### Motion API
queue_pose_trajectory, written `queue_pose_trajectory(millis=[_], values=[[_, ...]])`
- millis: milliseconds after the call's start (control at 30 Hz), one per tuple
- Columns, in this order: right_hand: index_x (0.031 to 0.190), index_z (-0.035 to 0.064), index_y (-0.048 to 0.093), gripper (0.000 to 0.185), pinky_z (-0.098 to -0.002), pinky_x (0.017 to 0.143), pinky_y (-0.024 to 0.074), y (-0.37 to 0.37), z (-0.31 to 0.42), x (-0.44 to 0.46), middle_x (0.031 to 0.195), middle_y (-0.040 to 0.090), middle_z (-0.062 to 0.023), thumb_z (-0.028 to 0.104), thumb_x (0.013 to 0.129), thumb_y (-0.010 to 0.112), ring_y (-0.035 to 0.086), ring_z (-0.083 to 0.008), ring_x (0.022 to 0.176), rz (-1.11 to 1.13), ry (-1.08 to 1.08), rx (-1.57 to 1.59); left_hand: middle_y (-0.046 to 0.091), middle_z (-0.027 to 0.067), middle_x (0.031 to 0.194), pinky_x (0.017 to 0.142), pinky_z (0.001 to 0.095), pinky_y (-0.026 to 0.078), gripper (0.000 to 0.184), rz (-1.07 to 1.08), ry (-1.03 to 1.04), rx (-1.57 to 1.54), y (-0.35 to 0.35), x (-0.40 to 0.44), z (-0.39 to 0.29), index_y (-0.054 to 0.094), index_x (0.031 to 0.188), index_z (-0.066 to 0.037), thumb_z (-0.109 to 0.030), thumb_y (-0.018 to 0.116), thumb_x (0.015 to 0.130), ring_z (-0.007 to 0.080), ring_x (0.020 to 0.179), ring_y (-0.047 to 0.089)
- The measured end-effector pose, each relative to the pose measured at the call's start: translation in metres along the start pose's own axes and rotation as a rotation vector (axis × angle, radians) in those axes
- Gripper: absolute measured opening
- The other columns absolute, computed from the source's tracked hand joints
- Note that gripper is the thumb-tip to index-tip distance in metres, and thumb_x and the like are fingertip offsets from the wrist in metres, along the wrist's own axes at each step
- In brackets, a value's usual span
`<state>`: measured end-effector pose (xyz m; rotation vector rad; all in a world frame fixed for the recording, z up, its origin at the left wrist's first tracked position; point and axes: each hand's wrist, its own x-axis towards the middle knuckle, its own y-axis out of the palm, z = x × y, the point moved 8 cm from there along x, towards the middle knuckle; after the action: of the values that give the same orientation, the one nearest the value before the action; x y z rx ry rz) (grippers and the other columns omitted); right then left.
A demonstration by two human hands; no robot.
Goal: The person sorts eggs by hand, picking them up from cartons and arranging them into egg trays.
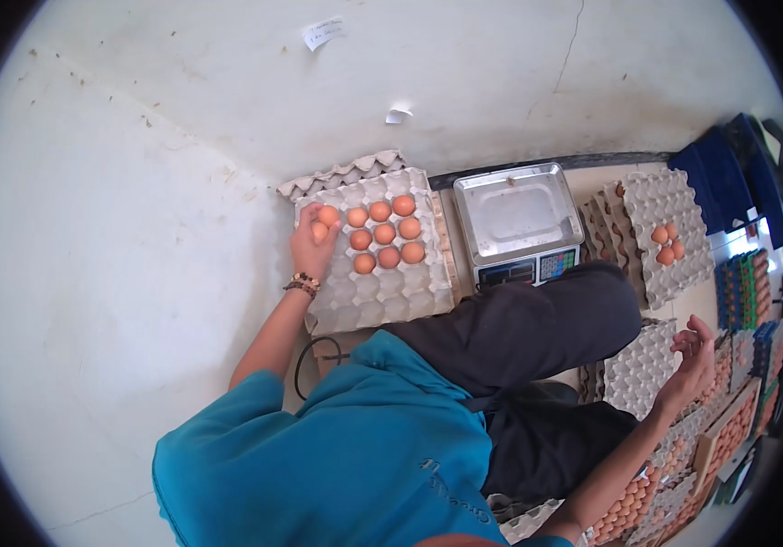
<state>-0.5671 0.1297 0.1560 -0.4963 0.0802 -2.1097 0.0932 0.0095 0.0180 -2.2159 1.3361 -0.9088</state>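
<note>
While the left hand (309,248) curls its fingers around two smooth brown eggs (328,216) at the left side of a grey, dimpled pulp egg tray (355,305), the right hand (696,362) is well apart from it, relaxed and free with its fingers loosely bent. Just beside the held pair, nine round brown eggs (385,234) sit in the tray's cups, in three rows of three. (Whether the held pair also touches the cups, I cannot tell.)

To the right of that tray is a silver metal weighing scale (514,216) with a shallow rectangular pan and a coloured keypad (556,264) on its front. Farther right, a small cluster of brown eggs (670,244) rests on another grey pulp tray (660,196), near a dark blue plastic crate (712,173). The right hand is nearest to a pale grey stacked tray (639,374). A string of brown beads (302,284) circles the left wrist.
</note>
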Motion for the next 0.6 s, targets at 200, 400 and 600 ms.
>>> queue_pose_trajectory(millis=[200,400,600], values=[[0.117,-0.0076,0.062,0.049,-0.0275,0.07,0.0443,-0.009,0.004,0.002,0.088,0.061,-0.0086,0.031,0.108,0.033,0.057,-0.0143,0.083,-0.042,-0.036,-0.022,0.067,0.0175,0.095,0.076,0.0428,0.051,0.024,0.04,0.164,0.199,0.014,0.0,0.004,0.058,0.1,-0.004,-0.015,0.074,0.086,0.0368,0.086,0.065],[0.128,-0.008,0.054,0.052,-0.0313,0.083,0.0467,-0.103,0.002,0.002,0.118,0.062,-0.0155,0.035,0.106,0.035,0.058,-0.0184,0.095,-0.191,-0.214,-0.002,0.066,0.0189,0.098,0.082,0.0423,0.048,0.022,-0.005,-0.192,0.082,0.003,-0.001,0.006,0.06,0.095,-0.002,-0.023,0.062,0.092,0.0355,0.092,0.063],[0.13,0.0012,0.056,0.05,-0.0423,0.103,0.0408,-0.278,-0.087,-0.033,0.134,0.058,-0.0122,0.04,0.1,0.046,0.054,-0.026,0.118,-0.598,0.019,0.484,0.058,0.0228,0.122,0.101,0.0467,0.04,0.042,0.144,0.171,0.136,0.036,-0.027,0.009,0.057,0.124,0.003,-0.027,0.043,0.099,0.0373,0.113,0.054]])
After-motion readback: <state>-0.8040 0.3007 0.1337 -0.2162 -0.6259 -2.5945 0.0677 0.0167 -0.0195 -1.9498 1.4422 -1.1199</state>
